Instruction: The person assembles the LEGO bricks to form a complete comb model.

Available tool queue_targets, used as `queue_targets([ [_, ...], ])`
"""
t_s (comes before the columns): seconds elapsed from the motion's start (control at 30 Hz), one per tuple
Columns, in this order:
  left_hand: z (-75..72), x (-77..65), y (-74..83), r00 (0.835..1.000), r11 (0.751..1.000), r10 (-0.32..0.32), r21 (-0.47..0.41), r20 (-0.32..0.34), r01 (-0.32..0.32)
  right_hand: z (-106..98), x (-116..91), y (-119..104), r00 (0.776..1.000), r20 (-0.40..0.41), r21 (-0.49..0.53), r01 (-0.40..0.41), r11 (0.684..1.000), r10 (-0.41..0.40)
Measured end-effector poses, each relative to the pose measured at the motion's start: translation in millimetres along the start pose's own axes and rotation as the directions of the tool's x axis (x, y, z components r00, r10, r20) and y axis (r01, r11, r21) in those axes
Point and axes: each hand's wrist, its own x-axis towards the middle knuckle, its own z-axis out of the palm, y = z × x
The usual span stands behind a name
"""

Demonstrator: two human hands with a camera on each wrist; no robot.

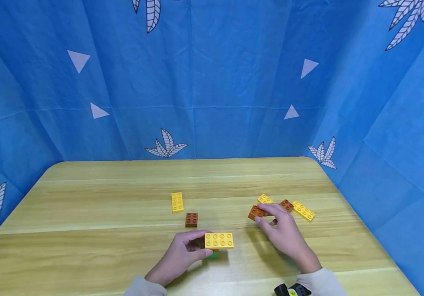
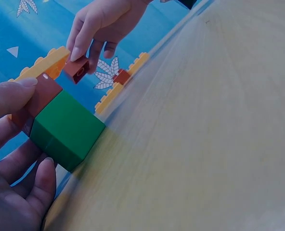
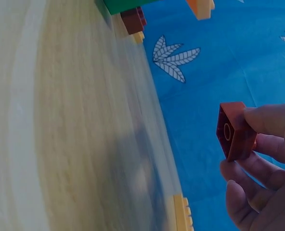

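My left hand [image 1: 182,253] grips a stack of toy building bricks between thumb and fingers. A long yellow brick [image 1: 219,241] tops that stack, reaching out to one side. Below it, the left wrist view shows a brown brick [image 2: 45,94] under the thumb and a green block [image 2: 68,130] at the bottom, close to the tabletop; whether it touches cannot be told. My right hand [image 1: 287,235] pinches a small square brown brick [image 3: 236,131] in the air, its hollow underside showing in the right wrist view. This brick is apart from the stack.
On the wooden table [image 1: 104,238], a yellow brick [image 1: 177,202] and a brown brick [image 1: 191,220] lie beyond my left hand. Past my right hand are a yellow brick [image 1: 265,199], a brown brick [image 1: 286,205] and another yellow brick [image 1: 303,211]. Blue cloth [image 1: 226,82] hangs behind.
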Motion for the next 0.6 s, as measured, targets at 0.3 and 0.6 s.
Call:
queue_targets([
  [0.3,-0.4,-0.2,-0.2,1.0,1.0,-0.002,-0.007,0.0,0.002,8,2,-7,0.998,0.031,0.011,0.049,0.999,-0.05],
  [0.6,-0.9,0.6,-0.5,1.0,1.0,0.021,-0.01,0.01,-0.021,15,5,-15,0.997,0.057,0.039,0.056,0.998,-0.058],
])
